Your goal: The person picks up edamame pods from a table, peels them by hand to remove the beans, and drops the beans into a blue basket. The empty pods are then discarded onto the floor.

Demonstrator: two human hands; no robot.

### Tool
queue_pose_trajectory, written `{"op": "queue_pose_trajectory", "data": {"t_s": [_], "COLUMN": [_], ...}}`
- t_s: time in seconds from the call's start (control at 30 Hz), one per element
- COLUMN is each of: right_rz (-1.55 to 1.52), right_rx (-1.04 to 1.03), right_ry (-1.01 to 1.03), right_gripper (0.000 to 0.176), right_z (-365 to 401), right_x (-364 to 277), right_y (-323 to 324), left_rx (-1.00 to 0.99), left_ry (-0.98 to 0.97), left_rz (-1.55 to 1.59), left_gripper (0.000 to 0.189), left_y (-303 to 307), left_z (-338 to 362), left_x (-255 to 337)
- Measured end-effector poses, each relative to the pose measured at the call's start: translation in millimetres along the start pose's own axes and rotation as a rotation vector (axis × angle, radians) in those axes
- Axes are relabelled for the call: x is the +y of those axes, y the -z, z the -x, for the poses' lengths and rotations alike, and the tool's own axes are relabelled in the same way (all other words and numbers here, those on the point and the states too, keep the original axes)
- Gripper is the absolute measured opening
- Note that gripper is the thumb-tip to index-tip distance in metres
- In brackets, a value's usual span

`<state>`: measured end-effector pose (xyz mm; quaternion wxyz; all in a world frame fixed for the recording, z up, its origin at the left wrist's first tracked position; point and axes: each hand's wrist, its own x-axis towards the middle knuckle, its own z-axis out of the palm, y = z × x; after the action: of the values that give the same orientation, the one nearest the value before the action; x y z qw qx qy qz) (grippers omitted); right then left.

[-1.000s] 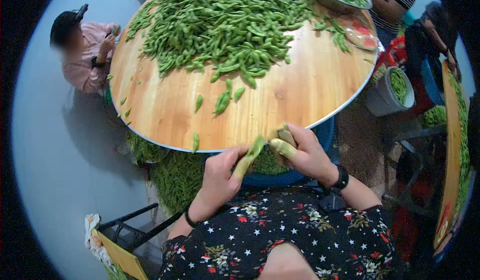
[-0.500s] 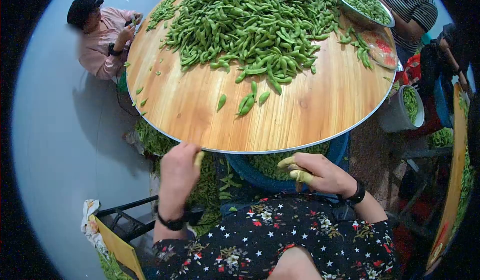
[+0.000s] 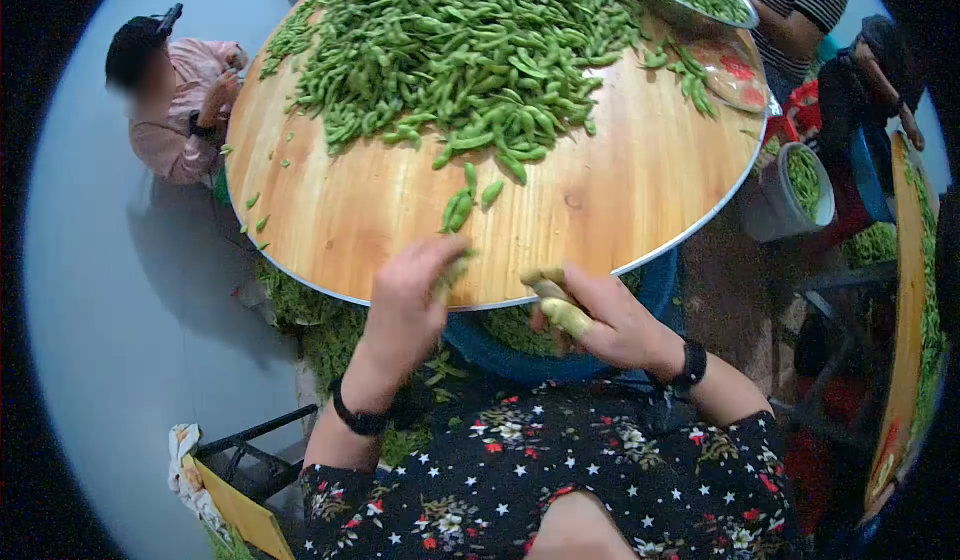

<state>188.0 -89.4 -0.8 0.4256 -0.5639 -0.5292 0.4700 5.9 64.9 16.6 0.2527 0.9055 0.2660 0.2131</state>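
Note:
My left hand (image 3: 410, 285), slightly blurred, is over the near edge of the round wooden table (image 3: 620, 210). Its fingers are pinched on a green edamame pod, of which only a little shows at the fingertips. Just beyond it lie a few loose pods (image 3: 458, 210). My right hand (image 3: 605, 320) is at the table rim with yellowish covers on thumb and forefinger. Those fingers are curled close together, and what is between them cannot be made out. A big heap of edamame pods (image 3: 450, 60) covers the far part of the table.
Under the near rim stands a blue tub (image 3: 655, 290) of green beans. A metal bowl (image 3: 750, 20) of shelled beans and a plastic bag (image 3: 735, 78) sit at the far right. Beside the table are a white bucket (image 3: 785, 210) and other people (image 3: 175, 110).
My left hand has moved up and right onto the table, and the single pod at the left of the loose ones is gone from the wood. The view has shifted slightly.

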Motion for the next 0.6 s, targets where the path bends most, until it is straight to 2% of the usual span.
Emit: {"op": "queue_pose_trajectory", "data": {"t_s": [0.03,0.07,0.1,0.17,0.2,0.23,0.3,0.33,0.4,0.53,0.6], "right_rz": [-0.059,-0.138,-0.139,0.05,0.018,0.019,0.052,0.054,0.153,0.279,0.415], "right_rx": [0.081,0.054,0.06,-0.012,-0.03,-0.027,0.044,0.047,0.099,0.065,0.029], "right_ry": [0.077,-0.001,-0.008,0.061,0.013,0.011,0.111,0.11,0.235,0.215,0.143], "right_gripper": [0.023,0.025,0.025,0.027,0.026,0.026,0.023,0.023,0.025,0.028,0.016], "right_z": [-3.8,-6.5,-7.7,-11.0,-9.3,-8.1,-5.0,-4.7,-4.7,-2.9,-1.7], "right_x": [-1.1,-5.3,-1.3,9.6,3.0,2.9,3.7,6.8,14.4,8.4,0.4], "right_y": [-2.1,-3.3,-4.3,-6.9,-5.7,-6.0,-6.1,-6.6,-8.2,-6.9,-6.7], "left_rx": [-0.03,-0.056,-0.062,-0.082,-0.091,-0.092,-0.086,-0.087,-0.12,-0.137,-0.16], "left_ry": [-0.068,-0.136,-0.137,0.028,0.048,0.046,-0.13,-0.133,-0.07,-0.04,-0.103], "left_rz": [0.085,0.167,0.173,0.205,0.197,0.199,0.09,0.092,0.106,0.112,0.099], "left_gripper": [0.024,0.027,0.027,0.03,0.028,0.028,0.022,0.022,0.017,0.015,0.015], "left_y": [-3.8,-8.3,-12.9,-17.6,-18.1,-18.9,-20.8,-20.6,-18.8,-16.9,-15.3], "left_z": [7.6,13.5,17.8,22.3,21.6,21.9,22.5,21.9,21.5,23.4,24.8], "left_x": [11.8,19.5,24.2,29.7,29.3,26.9,21.3,22.8,27.5,28.6,28.5]}}
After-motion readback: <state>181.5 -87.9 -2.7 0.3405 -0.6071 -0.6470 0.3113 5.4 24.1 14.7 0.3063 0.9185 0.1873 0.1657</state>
